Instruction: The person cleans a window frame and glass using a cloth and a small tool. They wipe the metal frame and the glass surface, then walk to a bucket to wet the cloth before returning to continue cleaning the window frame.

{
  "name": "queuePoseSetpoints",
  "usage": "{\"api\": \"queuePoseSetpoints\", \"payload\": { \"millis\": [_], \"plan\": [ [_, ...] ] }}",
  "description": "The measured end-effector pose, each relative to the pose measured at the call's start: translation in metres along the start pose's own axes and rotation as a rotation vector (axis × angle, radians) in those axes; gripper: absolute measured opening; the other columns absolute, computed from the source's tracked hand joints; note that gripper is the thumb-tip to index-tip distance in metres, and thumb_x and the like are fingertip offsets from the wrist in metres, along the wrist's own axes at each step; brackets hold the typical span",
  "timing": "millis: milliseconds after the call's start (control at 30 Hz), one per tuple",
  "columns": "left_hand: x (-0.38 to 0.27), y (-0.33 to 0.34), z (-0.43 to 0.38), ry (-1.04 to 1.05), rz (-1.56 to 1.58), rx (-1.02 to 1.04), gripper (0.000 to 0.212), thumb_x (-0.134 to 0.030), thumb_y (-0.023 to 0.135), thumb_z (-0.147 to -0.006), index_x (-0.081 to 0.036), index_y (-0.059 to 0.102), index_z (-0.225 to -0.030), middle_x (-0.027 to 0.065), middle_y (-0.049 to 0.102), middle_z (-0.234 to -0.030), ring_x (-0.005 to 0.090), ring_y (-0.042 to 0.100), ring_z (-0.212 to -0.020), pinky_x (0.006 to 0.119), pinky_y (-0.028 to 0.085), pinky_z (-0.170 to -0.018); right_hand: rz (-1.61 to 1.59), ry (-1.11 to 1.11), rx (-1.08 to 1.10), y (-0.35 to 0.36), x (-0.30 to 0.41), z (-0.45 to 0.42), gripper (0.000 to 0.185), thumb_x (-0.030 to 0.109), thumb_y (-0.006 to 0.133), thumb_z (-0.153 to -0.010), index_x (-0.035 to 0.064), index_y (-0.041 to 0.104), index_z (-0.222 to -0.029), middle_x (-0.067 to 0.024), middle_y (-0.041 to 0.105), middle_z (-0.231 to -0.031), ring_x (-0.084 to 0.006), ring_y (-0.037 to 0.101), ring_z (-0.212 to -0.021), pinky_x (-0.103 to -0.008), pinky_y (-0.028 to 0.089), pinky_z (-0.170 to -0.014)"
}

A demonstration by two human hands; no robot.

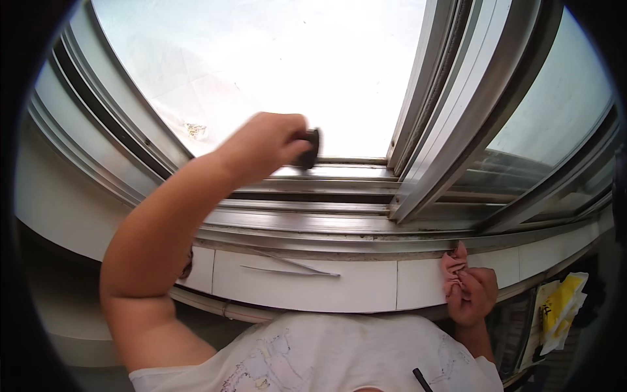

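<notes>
My left hand (272,139) is raised over the lower edge of the bright window pane (313,83), blurred, with its fingers closed around a small dark object (309,149) whose kind cannot be told. Low on the right, my right hand (472,294) pinches a crumpled pink cloth (453,269) at the white tiled sill (357,291). The top of the cloth touches the edge of the metal window track (343,220). Between the two arms, metal tweezers (299,270) lie on the tiles, their tips apart and pointing left.
Metal sliding window frames (460,112) rise at the right. Dirt lines the joint between track and sill. A dark brown thing (187,264) is partly hidden behind my left forearm. Yellow and white packaging (563,311) sits below the sill at the right. A pipe (235,309) runs under the sill.
</notes>
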State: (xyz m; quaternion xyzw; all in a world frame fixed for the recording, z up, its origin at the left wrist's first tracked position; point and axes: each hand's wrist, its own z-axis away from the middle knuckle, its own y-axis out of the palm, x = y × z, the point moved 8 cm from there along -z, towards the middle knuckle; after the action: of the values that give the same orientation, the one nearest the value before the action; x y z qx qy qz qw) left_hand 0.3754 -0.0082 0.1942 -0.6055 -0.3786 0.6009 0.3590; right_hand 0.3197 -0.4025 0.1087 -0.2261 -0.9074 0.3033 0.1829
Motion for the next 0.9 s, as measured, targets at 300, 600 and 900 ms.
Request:
{"api": "queuePoseSetpoints", "payload": {
  "millis": [300, 600, 900],
  "plan": [
    [-0.044, 0.082, -0.059, 0.237, -0.129, -0.046, 0.017, -0.017, 0.071, -0.090, -0.008, 0.064, -0.103, 0.0086, 0.071, -0.092, 0.0287, 0.068, -0.087, 0.040, 0.054, -0.076, 0.019, -0.011, 0.003, -0.001, 0.002, -0.002, 0.017, 0.018, 0.068, -0.084, 0.0072, 0.065, -0.097, -0.0103, 0.064, -0.094, -0.0294, 0.060, -0.074, -0.0396, 0.048, -0.064],
    [-0.052, 0.086, -0.051, 0.663, -0.054, -0.042, 0.013, -0.008, 0.069, -0.089, -0.011, 0.077, -0.099, 0.0041, 0.067, -0.098, 0.0254, 0.068, -0.082, 0.037, 0.056, -0.072, 0.040, 0.006, 0.031, 0.000, 0.002, 0.001, 0.019, 0.019, 0.067, -0.086, 0.0067, 0.065, -0.101, -0.0105, 0.064, -0.094, -0.0292, 0.060, -0.075, -0.0393, 0.048, -0.065],
    [-0.058, 0.108, -0.059, 0.516, -0.398, 0.147, 0.019, -0.015, 0.066, -0.092, -0.014, 0.077, -0.108, 0.0088, 0.067, -0.097, 0.0277, 0.067, -0.089, 0.040, 0.056, -0.081, 0.007, -0.001, 0.015, -0.001, 0.002, -0.001, 0.019, 0.017, 0.068, -0.086, 0.0062, 0.065, -0.101, -0.0111, 0.064, -0.095, -0.0296, 0.060, -0.075, -0.0385, 0.049, -0.064]
  ]
}}
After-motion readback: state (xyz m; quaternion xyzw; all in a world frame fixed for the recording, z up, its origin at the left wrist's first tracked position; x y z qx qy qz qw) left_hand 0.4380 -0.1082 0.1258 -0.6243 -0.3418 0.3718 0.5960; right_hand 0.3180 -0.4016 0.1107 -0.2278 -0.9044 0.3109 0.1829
